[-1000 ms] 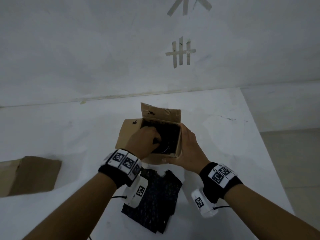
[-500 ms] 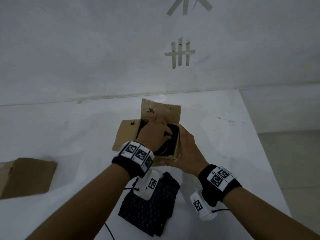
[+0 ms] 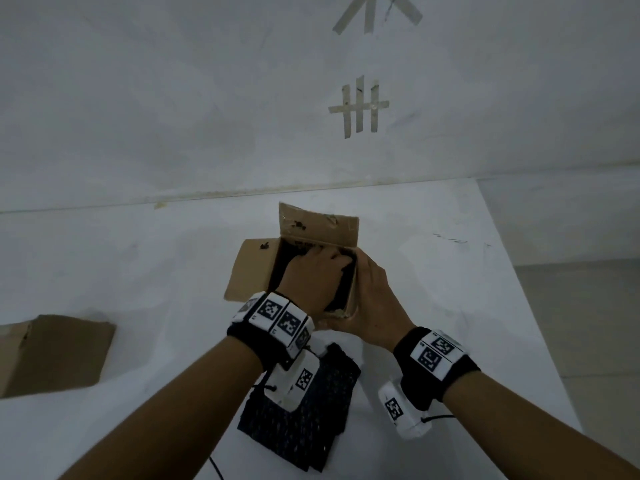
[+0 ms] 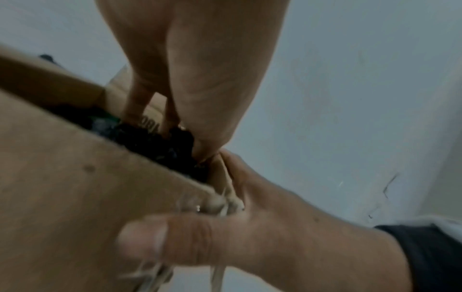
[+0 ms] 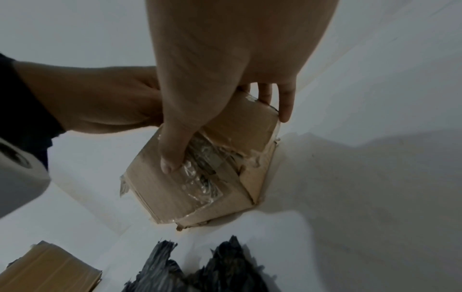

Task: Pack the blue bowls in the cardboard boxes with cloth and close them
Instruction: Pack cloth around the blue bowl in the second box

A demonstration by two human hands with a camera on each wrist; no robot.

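An open cardboard box (image 3: 320,226) stands mid-table with its back and left flaps up. Dark cloth (image 4: 155,144) fills its inside. My left hand (image 3: 311,271) reaches into the box from above, its fingers (image 4: 140,94) straight and pushed down into the cloth at the far wall. My right hand (image 3: 370,306) grips the box's near right corner, thumb (image 5: 172,158) on the taped near side (image 5: 175,187) and fingers along the right wall. A bluish patch (image 4: 105,124) shows under the cloth; no bowl is plainly visible.
A second dark patterned cloth (image 3: 311,420) lies flat on the white table (image 3: 450,289) just in front of the box. Another cardboard box (image 3: 52,355) sits at the left. A wall with tape marks rises behind; the table's right edge is close.
My left hand has pushed farther into the box, from its near left part toward the back right corner. The right hand has kept its hold on the box.
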